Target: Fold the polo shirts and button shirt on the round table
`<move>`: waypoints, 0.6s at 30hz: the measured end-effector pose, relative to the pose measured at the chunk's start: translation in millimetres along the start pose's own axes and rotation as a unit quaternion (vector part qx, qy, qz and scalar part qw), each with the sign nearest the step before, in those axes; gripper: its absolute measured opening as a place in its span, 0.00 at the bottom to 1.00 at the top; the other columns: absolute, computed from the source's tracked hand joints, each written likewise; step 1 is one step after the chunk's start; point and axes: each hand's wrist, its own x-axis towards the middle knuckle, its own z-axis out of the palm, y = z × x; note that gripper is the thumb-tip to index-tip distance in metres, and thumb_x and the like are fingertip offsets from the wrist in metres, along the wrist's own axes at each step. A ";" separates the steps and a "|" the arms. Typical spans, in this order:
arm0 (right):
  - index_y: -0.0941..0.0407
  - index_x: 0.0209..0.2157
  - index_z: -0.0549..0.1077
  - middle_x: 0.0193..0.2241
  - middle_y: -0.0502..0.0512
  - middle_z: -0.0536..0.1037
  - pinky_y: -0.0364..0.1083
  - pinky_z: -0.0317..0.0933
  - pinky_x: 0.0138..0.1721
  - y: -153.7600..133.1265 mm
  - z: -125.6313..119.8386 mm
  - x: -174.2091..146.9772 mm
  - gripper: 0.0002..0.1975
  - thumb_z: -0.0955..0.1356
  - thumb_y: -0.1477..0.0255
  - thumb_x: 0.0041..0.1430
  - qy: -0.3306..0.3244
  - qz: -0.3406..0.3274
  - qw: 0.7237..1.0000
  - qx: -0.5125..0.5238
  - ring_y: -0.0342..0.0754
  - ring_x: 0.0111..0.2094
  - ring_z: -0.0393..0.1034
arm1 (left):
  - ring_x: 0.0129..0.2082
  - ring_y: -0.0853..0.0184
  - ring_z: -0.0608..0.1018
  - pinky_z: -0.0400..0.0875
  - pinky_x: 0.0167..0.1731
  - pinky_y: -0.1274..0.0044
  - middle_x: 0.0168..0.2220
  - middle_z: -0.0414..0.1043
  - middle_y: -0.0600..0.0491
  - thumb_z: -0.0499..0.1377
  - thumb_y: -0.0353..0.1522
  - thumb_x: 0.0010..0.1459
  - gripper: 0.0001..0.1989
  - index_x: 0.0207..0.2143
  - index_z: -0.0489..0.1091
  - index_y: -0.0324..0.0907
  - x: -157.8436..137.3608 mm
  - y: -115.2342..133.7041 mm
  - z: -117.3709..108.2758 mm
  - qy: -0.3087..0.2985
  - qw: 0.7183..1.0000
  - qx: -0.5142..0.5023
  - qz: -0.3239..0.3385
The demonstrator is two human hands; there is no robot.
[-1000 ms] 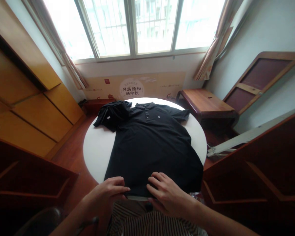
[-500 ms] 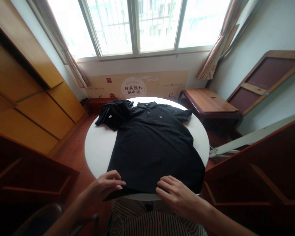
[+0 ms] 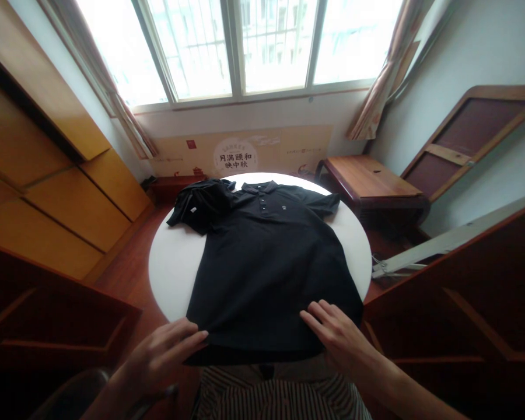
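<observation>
A black short-sleeved polo shirt (image 3: 271, 262) lies front side up on a round white table (image 3: 170, 274), its collar toward the window and its hem over the near edge. My left hand (image 3: 168, 347) rests at the left corner of the hem, fingers stretched out over the cloth. On the right, my right hand (image 3: 335, 326) touches the lower front of the shirt with its fingers apart and slightly bent; the thumb is hidden. A bunched black garment (image 3: 199, 204) with a small white tag sits at the far left, touching the shirt's sleeve area.
A low wooden table (image 3: 371, 178) stands beyond the round table at the right. Yellow cabinets (image 3: 83, 204) line the left side. Dark wooden panels (image 3: 459, 309) flank me on both sides. A printed banner (image 3: 284, 151) hangs under the window.
My hands have moved apart, the left one to the left and the right one to the right. The shirt's hem now hangs lower over the near table edge and looks smoother.
</observation>
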 end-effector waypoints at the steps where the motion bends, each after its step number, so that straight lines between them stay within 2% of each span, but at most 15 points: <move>1: 0.58 0.50 0.72 0.44 0.62 0.75 0.55 0.69 0.45 7.1 -2.5 -6.2 0.35 0.63 0.84 0.35 0.013 0.020 1.000 -0.009 0.57 0.44 0.68 | 0.38 0.68 0.78 0.80 0.37 0.77 0.41 0.75 0.50 0.54 0.23 0.63 0.27 0.63 0.64 0.51 2.5 0.4 -1.6 -0.019 1.000 0.003 0.016; 4: 0.57 0.48 0.73 0.44 0.61 0.75 0.54 0.71 0.45 30.0 -18.8 -25.0 0.33 0.62 0.86 0.35 0.053 0.072 0.996 -0.019 0.56 0.44 0.69 | 0.33 0.70 0.76 0.77 0.34 0.80 0.35 0.73 0.50 0.47 0.17 0.61 0.25 0.55 0.69 0.42 10.9 3.6 -6.1 -0.034 0.999 0.015 0.038; 8: 0.56 0.47 0.73 0.46 0.61 0.74 0.52 0.71 0.47 56.4 -51.0 -50.3 0.31 0.61 0.87 0.39 0.101 0.106 0.989 -0.034 0.57 0.47 0.71 | 0.29 0.71 0.76 0.74 0.33 0.83 0.33 0.72 0.52 0.47 0.17 0.59 0.22 0.48 0.70 0.43 11.3 11.7 -17.4 0.007 1.000 0.011 -0.010; 11: 0.54 0.47 0.72 0.47 0.59 0.74 0.50 0.72 0.46 65.4 -69.2 -70.1 0.31 0.61 0.86 0.39 0.112 0.103 0.988 -0.030 0.54 0.46 0.73 | 0.29 0.72 0.75 0.72 0.31 0.84 0.32 0.72 0.54 0.50 0.19 0.59 0.18 0.45 0.70 0.45 2.9 16.1 -23.4 0.010 0.999 -0.009 -0.047; 15: 0.53 0.49 0.72 0.48 0.56 0.76 0.47 0.73 0.47 65.2 -72.8 -91.7 0.34 0.60 0.86 0.37 0.085 0.065 0.994 -0.014 0.52 0.47 0.75 | 0.25 0.71 0.70 0.66 0.26 0.82 0.26 0.66 0.56 0.50 0.21 0.58 0.12 0.32 0.67 0.44 -9.4 14.2 -12.6 -0.005 0.993 -0.028 -0.118; 18: 0.53 0.49 0.73 0.48 0.56 0.76 0.47 0.73 0.49 64.5 -64.7 -99.4 0.34 0.60 0.86 0.38 0.058 0.054 0.997 -0.001 0.52 0.48 0.75 | 0.23 0.72 0.67 0.61 0.24 0.81 0.24 0.64 0.56 0.48 0.21 0.57 0.12 0.25 0.60 0.43 -14.2 11.0 1.0 -0.035 0.990 -0.050 -0.129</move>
